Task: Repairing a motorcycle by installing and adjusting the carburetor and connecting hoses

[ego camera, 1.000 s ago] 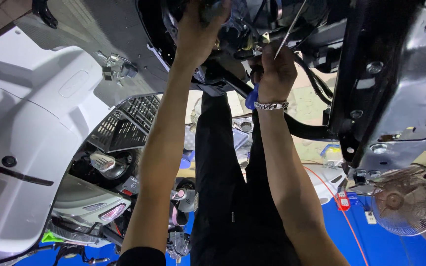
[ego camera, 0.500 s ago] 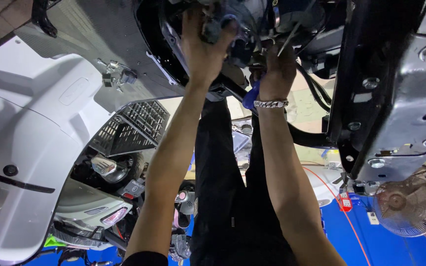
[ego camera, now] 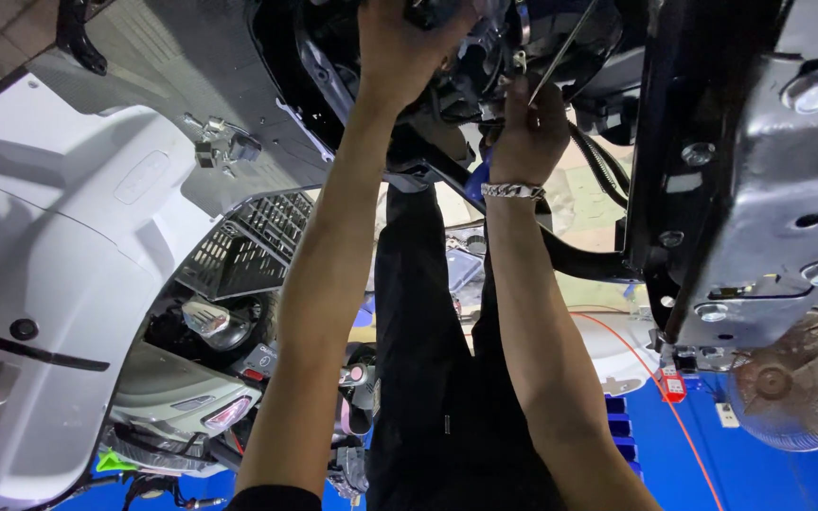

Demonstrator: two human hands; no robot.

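Two arms raised, left hand [ego camera: 407, 47] gripping dark part [ego camera: 442, 14], right hand [ego camera: 527, 137] pinching thin rod [ego camera: 565, 47]

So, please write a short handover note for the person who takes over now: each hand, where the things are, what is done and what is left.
Left hand: raised overhead, gripping a dark part in the vehicle's underside; what it grips is mostly hidden.
Right hand: closed on a thin metal tool whose shaft runs up into the same cluster; a chain bracelet is on that wrist.
Around: black hoses beside the right hand, a grey metal bracket to the right.
Done: not clear from the picture.
Left: both hands are at work; nothing is released.
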